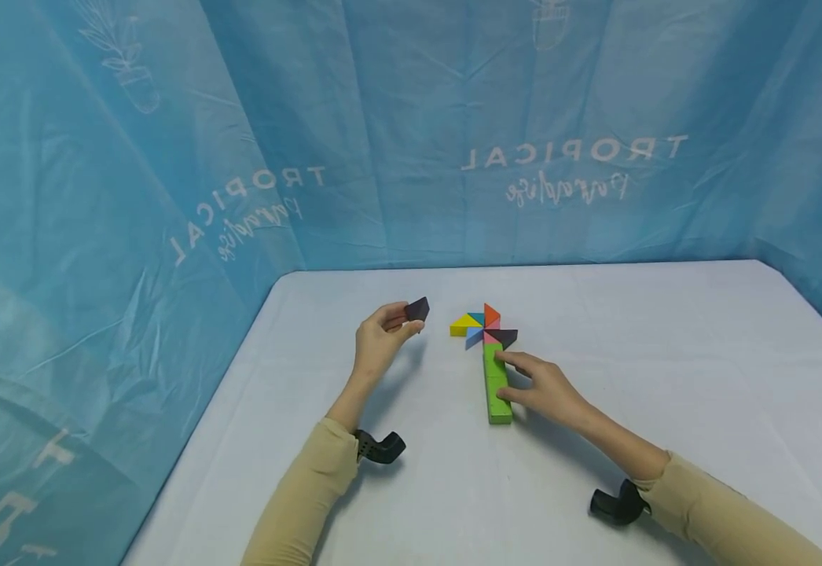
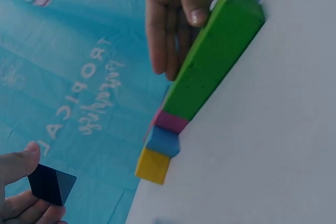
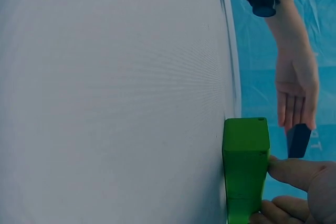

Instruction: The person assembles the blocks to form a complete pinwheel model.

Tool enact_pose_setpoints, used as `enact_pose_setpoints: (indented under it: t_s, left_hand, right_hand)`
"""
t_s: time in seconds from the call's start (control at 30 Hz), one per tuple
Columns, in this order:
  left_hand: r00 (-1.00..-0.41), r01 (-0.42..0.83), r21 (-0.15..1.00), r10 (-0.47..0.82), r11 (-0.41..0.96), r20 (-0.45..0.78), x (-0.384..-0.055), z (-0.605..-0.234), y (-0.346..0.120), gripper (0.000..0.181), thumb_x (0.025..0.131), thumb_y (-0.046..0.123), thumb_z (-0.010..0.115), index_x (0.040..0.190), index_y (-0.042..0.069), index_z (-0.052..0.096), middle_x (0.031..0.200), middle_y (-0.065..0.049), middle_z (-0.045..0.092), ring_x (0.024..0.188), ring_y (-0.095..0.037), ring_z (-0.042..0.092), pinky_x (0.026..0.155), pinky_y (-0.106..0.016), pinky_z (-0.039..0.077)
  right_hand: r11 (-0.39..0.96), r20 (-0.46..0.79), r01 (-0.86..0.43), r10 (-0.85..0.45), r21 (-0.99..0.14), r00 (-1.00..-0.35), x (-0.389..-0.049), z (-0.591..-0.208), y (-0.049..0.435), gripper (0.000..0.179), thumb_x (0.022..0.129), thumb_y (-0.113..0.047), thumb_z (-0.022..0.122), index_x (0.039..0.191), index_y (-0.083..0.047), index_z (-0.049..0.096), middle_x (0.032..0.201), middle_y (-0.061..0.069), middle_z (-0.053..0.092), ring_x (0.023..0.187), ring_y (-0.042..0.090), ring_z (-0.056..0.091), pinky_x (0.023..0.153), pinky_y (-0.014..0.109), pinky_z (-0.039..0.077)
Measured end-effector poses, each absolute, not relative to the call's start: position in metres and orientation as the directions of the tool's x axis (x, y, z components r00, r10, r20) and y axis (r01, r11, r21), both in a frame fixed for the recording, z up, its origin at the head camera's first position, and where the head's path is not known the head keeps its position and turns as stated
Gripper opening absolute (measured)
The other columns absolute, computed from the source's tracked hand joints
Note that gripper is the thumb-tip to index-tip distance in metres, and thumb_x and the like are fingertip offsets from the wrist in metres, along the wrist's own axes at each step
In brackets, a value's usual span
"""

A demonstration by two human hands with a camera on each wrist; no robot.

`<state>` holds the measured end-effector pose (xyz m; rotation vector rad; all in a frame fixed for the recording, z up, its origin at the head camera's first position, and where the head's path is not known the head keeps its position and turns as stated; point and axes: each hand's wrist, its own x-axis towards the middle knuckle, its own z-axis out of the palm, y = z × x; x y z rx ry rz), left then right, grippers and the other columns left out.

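Note:
Thumb and fingers of my left hand (image 1: 376, 339) pinch a black triangular block (image 1: 418, 310), held up left of a pinwheel of blocks. Yellow (image 1: 462, 326), blue (image 1: 474, 337), orange-red (image 1: 491, 316) and another black triangular block (image 1: 505, 336) belong to that pinwheel, with teal and pink between them. A row of green blocks (image 1: 499, 401) runs from it toward me like a stem. On the stem's right side, my right hand (image 1: 548, 387) touches the green with spread thumb and forefinger. The right wrist view shows the thumb (image 3: 296, 172) against the green side.
A white cloth covers the table (image 1: 666, 377). Blue printed curtains (image 1: 411, 134) hang behind it and along its left and right. Each wrist carries a black camera mount, one on the left (image 1: 381, 448) and one on the right (image 1: 618, 505).

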<state>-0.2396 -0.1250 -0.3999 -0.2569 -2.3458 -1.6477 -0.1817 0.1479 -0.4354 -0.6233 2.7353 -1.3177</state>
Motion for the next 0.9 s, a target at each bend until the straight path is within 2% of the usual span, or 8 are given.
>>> enact_pose_setpoints:
  t_s: [0.17,0.6,0.9]
  left_hand:
    - [-0.952,0.299,0.893,0.042,0.337,0.303,-0.24,-0.406,-0.113,0.048,0.079,0.021,0.077,0.118,-0.001,0.062,0.11,-0.015,0.065,0.1,-0.024,0.063,0.086,-0.027,0.051]
    - [-0.958,0.285,0.883,0.115,0.372,0.261,-0.234,-0.424,-0.085,0.045,0.078,0.017,0.079,0.117,0.001,0.063,0.11,-0.012,0.066,0.101,-0.021,0.063,0.088,-0.027,0.05]
    - [-0.96,0.273,0.895,0.158,0.353,0.231,-0.232,-0.435,-0.074,0.044,0.08,0.019,0.077,0.117,0.002,0.062,0.111,-0.01,0.065,0.102,-0.019,0.062,0.09,-0.023,0.048]
  right_hand:
    - [0.551,0.151,-0.353,-0.377,-0.756,-0.914,-0.184,-0.434,0.149,0.061,0.083,-0.017,0.075,0.136,0.0,0.049,0.135,0.018,0.05,0.12,0.04,0.048,0.095,0.049,0.044]
    - [0.558,0.152,-0.356,-0.379,-0.749,-0.913,-0.183,-0.434,0.148,0.061,0.083,-0.016,0.075,0.135,0.002,0.049,0.134,0.02,0.05,0.12,0.039,0.048,0.095,0.048,0.044]
    - [0.563,0.15,-0.353,-0.375,-0.747,-0.915,-0.183,-0.437,0.148,0.062,0.083,-0.017,0.075,0.136,0.0,0.049,0.135,0.019,0.05,0.12,0.039,0.048,0.095,0.048,0.044]
